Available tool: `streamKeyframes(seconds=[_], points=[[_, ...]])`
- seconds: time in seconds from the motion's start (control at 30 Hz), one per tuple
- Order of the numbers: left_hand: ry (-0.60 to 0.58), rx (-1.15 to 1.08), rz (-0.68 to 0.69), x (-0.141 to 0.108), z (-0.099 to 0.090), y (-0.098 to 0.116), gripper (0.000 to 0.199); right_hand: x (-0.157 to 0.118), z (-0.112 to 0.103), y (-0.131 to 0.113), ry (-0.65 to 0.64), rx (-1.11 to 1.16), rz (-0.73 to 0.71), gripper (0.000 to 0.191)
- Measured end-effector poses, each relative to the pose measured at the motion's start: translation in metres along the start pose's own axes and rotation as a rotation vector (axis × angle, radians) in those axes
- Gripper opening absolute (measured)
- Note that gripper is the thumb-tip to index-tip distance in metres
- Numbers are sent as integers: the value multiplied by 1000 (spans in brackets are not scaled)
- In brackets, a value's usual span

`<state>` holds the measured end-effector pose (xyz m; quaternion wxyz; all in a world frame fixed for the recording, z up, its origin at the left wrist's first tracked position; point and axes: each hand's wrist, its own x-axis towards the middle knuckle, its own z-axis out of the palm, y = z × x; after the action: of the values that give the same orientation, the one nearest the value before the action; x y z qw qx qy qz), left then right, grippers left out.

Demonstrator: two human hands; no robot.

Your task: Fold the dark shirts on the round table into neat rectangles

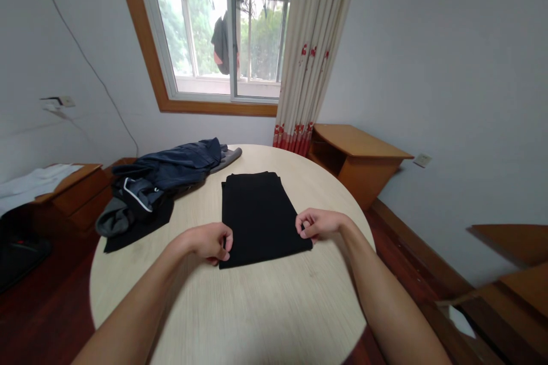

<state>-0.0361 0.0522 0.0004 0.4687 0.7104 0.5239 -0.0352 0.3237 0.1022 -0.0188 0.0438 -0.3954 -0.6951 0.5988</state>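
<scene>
A black folded garment point(261, 219) lies flat on the round pale table point(265, 308), its near edge toward me. At its left side, close to the near corner, my left hand point(213, 242) pinches the cloth edge between thumb and fingers. My right hand point(314, 223) does the same on the right side, a little above the near right corner. Both hands rest low by the tabletop. Which kind of garment it is, the folds do not show.
A heap of dark clothes point(171, 168) lies on the table's left part. Beyond the table stand a wooden cabinet point(359, 148), a curtain point(314, 40) and a window point(222, 28). A wooden nightstand point(81, 199) with white cloth point(38, 182) is at left.
</scene>
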Motion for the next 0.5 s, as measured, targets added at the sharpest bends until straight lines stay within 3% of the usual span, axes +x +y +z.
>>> streamKeyframes(seconds=[0.07,0.17,0.23,0.3,0.4,0.5], points=[[-115,15,-15,-1,0,0,23,-3,2,-3,-152,23,85,39],[-391,-61,5,-7,-7,-6,34,-6,6,-8,-374,58,169,52],[-450,-161,49,-10,-16,-14,47,-4,6,-9,-349,85,167,59],[-328,-284,63,-8,-25,-22,57,3,4,-9,-151,138,120,57],[89,-468,37,11,-35,-30,52,23,-6,-9,257,254,4,40],[507,-608,8,43,-40,-30,41,50,-18,-14,496,285,-38,25]])
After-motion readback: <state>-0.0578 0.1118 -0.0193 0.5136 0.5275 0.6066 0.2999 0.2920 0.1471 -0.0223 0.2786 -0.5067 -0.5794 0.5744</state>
